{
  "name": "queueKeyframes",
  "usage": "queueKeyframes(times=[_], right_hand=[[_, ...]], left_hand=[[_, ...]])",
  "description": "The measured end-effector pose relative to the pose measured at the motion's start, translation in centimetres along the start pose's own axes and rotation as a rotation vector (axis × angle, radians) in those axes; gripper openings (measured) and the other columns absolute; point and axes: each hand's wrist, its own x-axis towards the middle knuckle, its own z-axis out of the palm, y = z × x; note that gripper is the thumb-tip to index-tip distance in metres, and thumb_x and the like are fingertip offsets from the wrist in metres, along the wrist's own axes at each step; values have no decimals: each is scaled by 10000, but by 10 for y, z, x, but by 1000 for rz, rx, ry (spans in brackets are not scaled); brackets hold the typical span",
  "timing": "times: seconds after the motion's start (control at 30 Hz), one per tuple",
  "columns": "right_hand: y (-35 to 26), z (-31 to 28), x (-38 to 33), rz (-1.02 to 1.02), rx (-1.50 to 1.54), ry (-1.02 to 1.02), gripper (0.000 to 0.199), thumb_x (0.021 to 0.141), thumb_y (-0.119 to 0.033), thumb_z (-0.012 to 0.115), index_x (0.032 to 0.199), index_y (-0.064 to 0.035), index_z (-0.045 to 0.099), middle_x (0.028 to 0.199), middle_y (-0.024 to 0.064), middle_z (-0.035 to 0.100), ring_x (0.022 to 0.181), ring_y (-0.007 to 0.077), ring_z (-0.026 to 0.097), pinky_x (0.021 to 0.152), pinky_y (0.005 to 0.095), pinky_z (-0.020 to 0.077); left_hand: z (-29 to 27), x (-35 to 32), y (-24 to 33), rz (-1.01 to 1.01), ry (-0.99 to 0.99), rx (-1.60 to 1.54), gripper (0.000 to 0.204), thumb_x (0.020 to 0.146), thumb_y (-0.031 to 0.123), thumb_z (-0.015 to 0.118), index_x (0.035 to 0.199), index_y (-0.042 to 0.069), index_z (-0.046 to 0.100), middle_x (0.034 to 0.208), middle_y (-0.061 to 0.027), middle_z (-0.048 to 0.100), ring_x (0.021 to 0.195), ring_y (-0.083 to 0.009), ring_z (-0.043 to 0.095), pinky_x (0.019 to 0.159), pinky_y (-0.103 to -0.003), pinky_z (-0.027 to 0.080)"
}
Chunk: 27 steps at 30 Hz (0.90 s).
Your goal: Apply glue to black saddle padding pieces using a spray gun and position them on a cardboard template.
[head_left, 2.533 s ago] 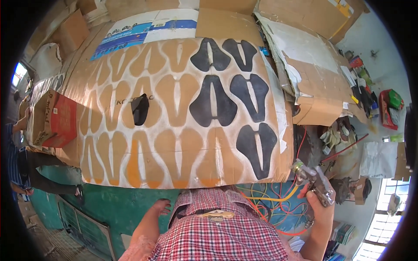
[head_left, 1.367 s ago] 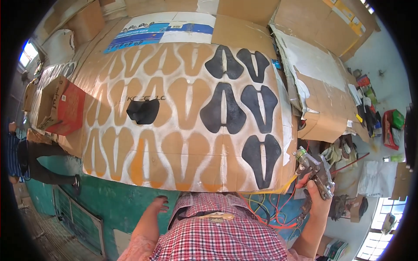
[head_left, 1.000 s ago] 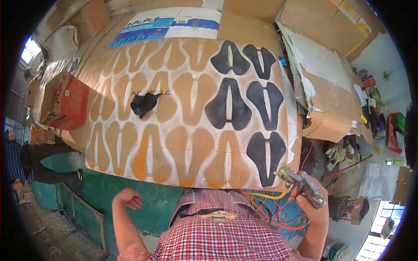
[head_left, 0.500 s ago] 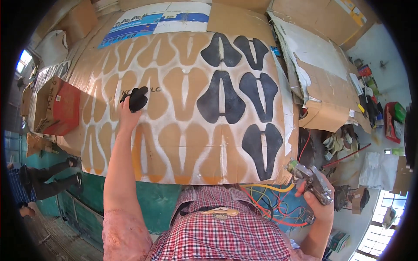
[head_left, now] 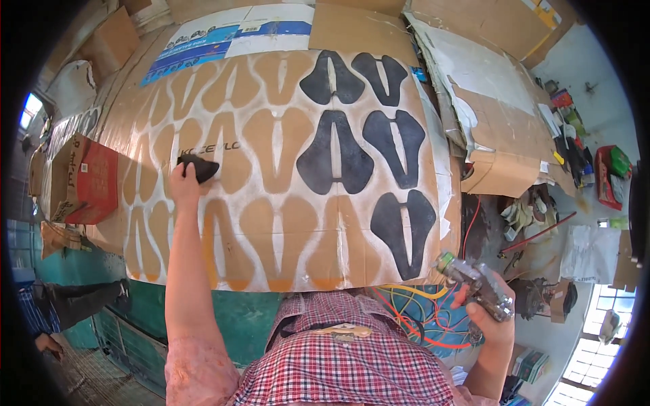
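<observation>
My left hand (head_left: 181, 188) is closed around a dark pad (head_left: 206, 169), held over the left half of a large cardboard sheet (head_left: 338, 260); its full shape does not show. At the sheet's front right corner, my right hand (head_left: 500, 326) grips a metal spray gun (head_left: 479, 283), its nozzle end toward the sheet. Several black slotted pads, broad at one end, lie on the right side; the front one (head_left: 389, 233) is nearest the spray gun. Elsewhere the sheet bears bare brown outlines of the same shape, edged with whitish overspray.
A red and brown box (head_left: 95, 179) stands at the left edge. Stacked cardboard (head_left: 497, 132) borders the sheet on the right. Coloured hoses (head_left: 426, 318) hang below the front edge near my right hand. Another person's dark-trousered legs (head_left: 84, 301) are at lower left.
My left hand and the pad have moved slightly left and nearer to me, and the pad has turned. The view has shifted a little. My right hand still grips the spray gun.
</observation>
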Motion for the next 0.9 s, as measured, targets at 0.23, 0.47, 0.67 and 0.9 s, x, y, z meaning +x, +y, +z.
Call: queueKeyframes(times=[0.23,0.47,0.67,0.9], right_hand=[[-1,-1,-6,-20,-5,-29,571,739,-74,732,1241,53,491,835,118,646,755,172,626,669,292,500],[4,-13,-23,-48,-170,-109,562,751,-141,737,1220,64,504,840,81,636,734,161,619,657,288,508],[0,-17,-37,21,-100,30,566,747,-148,749,1210,74,511,846,79,636,747,160,616,670,288,504],[-3,-8,-46,7,-39,183,575,749,-212,760,1190,67,517,829,70,621,742,145,601,661,277,500]], left_hand=[[-94,-29,28,-201,130,-547,250,889,203,635,987,-26,659,880,-34,660,798,-108,599,713,-277,477],[-118,-43,23,-273,145,-865,151,872,160,653,932,24,628,866,-21,636,790,-111,601,711,-256,491],[-116,-64,35,-381,97,-950,175,889,156,622,999,26,584,902,-41,623,806,-129,612,723,-280,509],[-106,-66,30,-391,85,-857,291,920,155,568,1164,7,508,1011,-52,591,877,-138,589,772,-281,483]])
